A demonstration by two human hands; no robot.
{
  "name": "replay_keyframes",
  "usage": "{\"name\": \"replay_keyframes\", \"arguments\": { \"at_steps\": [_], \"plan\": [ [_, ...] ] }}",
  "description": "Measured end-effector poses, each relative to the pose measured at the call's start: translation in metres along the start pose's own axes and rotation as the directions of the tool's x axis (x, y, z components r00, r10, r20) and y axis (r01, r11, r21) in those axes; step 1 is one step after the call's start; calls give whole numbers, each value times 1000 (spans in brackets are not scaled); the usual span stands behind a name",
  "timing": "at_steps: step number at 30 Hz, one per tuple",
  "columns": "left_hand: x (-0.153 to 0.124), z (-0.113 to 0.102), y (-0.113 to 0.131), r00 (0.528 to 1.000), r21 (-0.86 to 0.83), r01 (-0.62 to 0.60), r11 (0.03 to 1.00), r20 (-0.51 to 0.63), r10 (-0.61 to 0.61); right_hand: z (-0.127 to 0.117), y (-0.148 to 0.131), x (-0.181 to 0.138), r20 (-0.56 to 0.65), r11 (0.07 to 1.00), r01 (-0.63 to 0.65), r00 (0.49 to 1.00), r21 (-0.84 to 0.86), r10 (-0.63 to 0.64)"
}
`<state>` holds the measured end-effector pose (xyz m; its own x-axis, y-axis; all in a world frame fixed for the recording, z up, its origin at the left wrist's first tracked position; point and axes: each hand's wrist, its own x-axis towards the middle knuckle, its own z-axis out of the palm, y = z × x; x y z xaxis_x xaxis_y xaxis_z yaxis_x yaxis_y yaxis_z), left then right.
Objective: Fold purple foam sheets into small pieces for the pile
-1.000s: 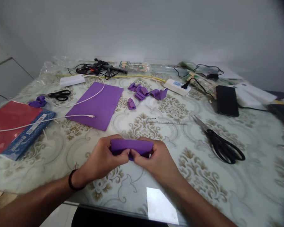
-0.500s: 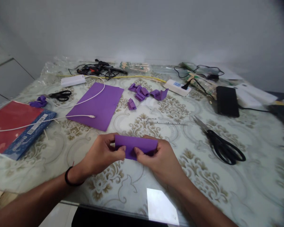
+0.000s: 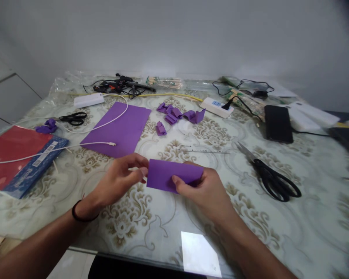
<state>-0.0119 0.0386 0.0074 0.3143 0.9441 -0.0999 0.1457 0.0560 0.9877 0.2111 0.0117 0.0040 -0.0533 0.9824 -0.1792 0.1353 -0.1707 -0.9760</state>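
Nearer the person than the large purple sheet [image 3: 125, 131] and to its right, a purple paper piece [image 3: 161, 174] is held by the right hand [image 3: 211, 190], its fingers clamped on it. The left hand [image 3: 122, 174], just in front of the sheet, has its fingers apart at the piece's left edge, contact unclear. Small folded purple pieces [image 3: 172, 118] and black-handled scissors [image 3: 266, 170] lie right of the sheet.

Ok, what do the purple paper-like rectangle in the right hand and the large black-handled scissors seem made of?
Purple paper-like rectangle: probably matte paper or card, given its dull surface and straight edges.
Large black-handled scissors: handles likely smooth plastic, solid black and rounded; blades apparently metal, from their silvery look.
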Motion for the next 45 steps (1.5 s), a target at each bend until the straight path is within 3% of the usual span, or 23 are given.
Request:
{"name": "replay_keyframes", "arguments": {
  "at_steps": [2,5,12,23,28,32,35,37,42,45],
  "plan": [
    [-4,6,-2,994,60,20,998,105,-27,6,0,-2,40,1000,-12,999,-12,13],
    [-9,14,-6,987,131,50,990,147,-69,13,1,-4,79,999,-7,997,-31,9],
    [-11,12,-8,996,156,35,987,76,-47,12,6,-2,61,1000,-8,998,-29,10],
    [-10,4,-4,994,98,38,994,100,-48,4,7,-1,92,996,79,992,47,-83],
    [-6,-2,-2,999,48,5,999,-44,-3,-17,9,9,-2,989,144,990,25,-144],
    [-4,-2,-3,997,78,14,997,-74,-8,-26,8,13,-58,938,347,936,-9,-347],
    [-5,1,-6,998,109,53,993,31,-57,-20,6,10,115,829,543,839,-133,-532],
    [-6,3,-8,991,84,82,993,101,-90,-14,6,8,204,766,598,801,-234,-563],
    [-5,3,-7,981,36,125,991,147,-129,-10,7,6,178,753,593,805,-285,-567],
    [-4,3,-6,997,-22,-9,1000,83,10,-12,5,6,156,783,560,828,-271,-538]
  ]
}}
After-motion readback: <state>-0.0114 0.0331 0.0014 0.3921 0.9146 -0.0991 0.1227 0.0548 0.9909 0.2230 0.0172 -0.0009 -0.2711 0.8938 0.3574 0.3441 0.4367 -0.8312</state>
